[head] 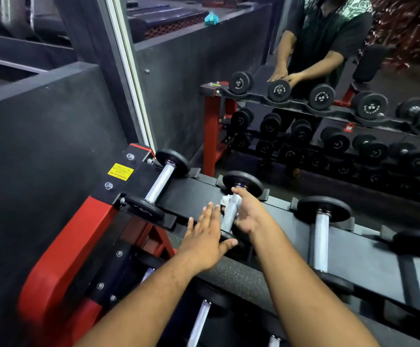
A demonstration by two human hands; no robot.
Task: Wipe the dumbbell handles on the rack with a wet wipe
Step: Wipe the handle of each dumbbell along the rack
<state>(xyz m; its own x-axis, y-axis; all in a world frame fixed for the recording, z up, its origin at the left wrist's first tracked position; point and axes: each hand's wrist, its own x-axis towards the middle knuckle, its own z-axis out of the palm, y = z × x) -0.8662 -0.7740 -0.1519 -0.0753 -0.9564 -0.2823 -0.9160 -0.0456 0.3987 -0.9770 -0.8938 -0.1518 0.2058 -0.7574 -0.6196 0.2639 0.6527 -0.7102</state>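
White wet wipe (pixel 226 200) is mostly hidden under my right hand (pixel 247 214), whose fingers curl round the second dumbbell handle (pixel 229 216) on the black-and-red rack (pixel 83 236). My left hand (pixel 203 236) lies flat, fingers straight. Mirror (pixel 304 96) behind.

Left hand (pixel 205 240) flat, right hand (pixel 247 214) curled.

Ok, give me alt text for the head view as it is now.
The right hand wraps a white wet wipe around the second dumbbell's handle on the rack's top shelf, while the left hand rests flat, steadying its near plate. A wall mirror behind reflects the scene.
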